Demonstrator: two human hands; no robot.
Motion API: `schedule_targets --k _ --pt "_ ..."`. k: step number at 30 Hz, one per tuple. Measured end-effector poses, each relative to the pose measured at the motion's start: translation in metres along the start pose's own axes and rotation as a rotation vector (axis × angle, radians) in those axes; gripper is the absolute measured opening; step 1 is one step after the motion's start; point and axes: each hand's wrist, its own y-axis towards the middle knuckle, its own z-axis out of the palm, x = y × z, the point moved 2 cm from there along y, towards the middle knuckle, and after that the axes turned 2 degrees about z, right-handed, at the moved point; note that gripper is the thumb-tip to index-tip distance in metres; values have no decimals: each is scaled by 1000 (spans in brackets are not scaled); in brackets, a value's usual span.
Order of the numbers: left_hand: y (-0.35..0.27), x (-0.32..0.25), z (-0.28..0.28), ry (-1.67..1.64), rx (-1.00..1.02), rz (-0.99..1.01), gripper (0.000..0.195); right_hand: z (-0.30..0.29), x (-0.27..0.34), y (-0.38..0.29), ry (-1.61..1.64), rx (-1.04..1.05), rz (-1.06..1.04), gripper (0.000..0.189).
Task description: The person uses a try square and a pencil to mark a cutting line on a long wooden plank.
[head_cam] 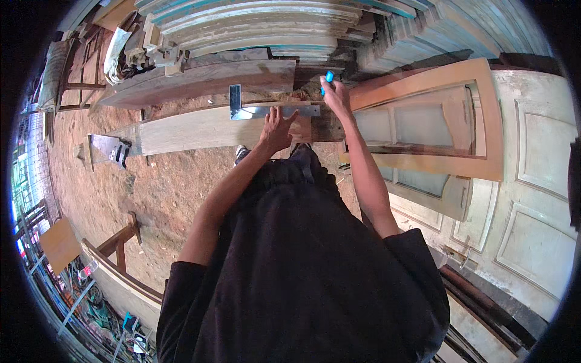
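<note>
A try square (pixel 235 100) with a dark stock and a shiny steel blade lies across a pale wooden board (pixel 190 129). Fingers spread, my left hand (pixel 277 131) rests on the blade and the board, gripping nothing. My right hand (pixel 337 97) is closed around a small bright blue object (pixel 329 76), beyond the blade's right end. The fingers cover part of this object, so its exact kind is unclear. On the board's left end lies a handsaw (pixel 104 147) with a dark handle.
A brown plank (pixel 204 81) lies behind the board, before stacked timber (pixel 254 22). On the right, an orange-brown door frame (pixel 492 122) and a glazed panel (pixel 420 125) lean near white panelled doors (pixel 540 140). A wooden trestle (pixel 120 242) stands on the dirt floor (pixel 159 195).
</note>
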Motion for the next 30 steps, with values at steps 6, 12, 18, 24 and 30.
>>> schedule_targets --k 6,12,18,24,30 --pt "-1 7 3 33 33 -53 83 44 14 7 -42 52 -162 46" --pt "6 2 0 57 28 -14 83 65 -18 18 -94 -24 -122 41" --pt "4 9 5 58 42 -30 83 71 -1 9 -220 -32 -116 31" --pt "9 7 8 62 62 -23 84 65 -4 5 -42 97 -104 31" --pt "7 9 11 55 46 -8 90 65 -8 2 -97 45 -132 21"
